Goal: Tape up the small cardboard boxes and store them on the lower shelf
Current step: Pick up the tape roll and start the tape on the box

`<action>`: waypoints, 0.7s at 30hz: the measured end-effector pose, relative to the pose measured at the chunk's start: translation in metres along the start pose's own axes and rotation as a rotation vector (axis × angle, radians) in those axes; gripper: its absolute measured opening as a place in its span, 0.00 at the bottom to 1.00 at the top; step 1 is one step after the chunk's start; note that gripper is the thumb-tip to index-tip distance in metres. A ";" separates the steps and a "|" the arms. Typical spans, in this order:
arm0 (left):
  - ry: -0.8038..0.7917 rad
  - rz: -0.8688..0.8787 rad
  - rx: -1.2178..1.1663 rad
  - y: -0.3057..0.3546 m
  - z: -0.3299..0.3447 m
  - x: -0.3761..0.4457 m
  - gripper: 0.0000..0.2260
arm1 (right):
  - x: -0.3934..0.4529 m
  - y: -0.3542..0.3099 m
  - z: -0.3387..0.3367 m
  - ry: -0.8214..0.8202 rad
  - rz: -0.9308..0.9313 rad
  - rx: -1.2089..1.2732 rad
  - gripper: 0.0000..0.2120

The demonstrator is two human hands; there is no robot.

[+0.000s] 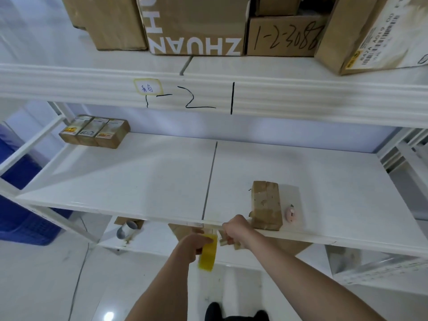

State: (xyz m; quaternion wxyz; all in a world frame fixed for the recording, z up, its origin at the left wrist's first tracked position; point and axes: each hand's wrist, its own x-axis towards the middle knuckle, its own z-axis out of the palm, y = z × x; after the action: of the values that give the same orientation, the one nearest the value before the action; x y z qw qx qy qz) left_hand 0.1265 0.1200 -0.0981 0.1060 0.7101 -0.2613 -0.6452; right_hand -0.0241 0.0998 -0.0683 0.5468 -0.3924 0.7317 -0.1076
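Here the person is standing at a white shelf unit, working just below the front edge of the middle shelf (139, 181). The left hand (193, 245) is gripping a yellow tape roll (208, 253), fingers curled round it. The right hand (236, 230) is closing on something small and tan just under the shelf lip; it is blurred, so whether that is the free tape end or a small carton cannot be told.

One small cardboard box (266, 205) is lying on the shelf near the front edge, just beside the right hand, with a small pink object (291, 213) next to it, possibly a cutter. Three sealed small boxes (95, 133) are sitting side by side at the back left corner of the same shelf. Large cartons (196, 24) are filling the shelf above.

Judging from this, the step in hand is drawing out a length of tape. To do it well, the left hand should be keeping the roll steady while the right is pulling the end straight and taut, so the strip is not twisting or sticking to itself. The tape should then be going down along the box's flap seam, pressed flat from the middle outward, with both ends wrapping over the edges.
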 end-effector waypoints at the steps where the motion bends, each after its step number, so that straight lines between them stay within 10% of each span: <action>1: -0.034 -0.018 -0.019 -0.001 -0.003 0.001 0.15 | 0.000 0.000 0.003 0.001 0.010 0.020 0.07; 14: -0.191 -0.004 -0.058 -0.008 -0.021 -0.005 0.19 | 0.011 0.004 0.032 0.040 0.243 0.576 0.22; 21: -0.223 -0.046 0.015 0.009 -0.033 -0.014 0.26 | 0.005 -0.013 0.042 0.135 0.235 0.473 0.11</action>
State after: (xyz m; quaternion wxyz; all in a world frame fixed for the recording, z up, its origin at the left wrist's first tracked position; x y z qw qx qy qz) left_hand 0.1556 0.1130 -0.0771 0.0561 0.6406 -0.2598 -0.7204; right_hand 0.0184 0.0991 -0.0804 0.5820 -0.1582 0.7616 -0.2372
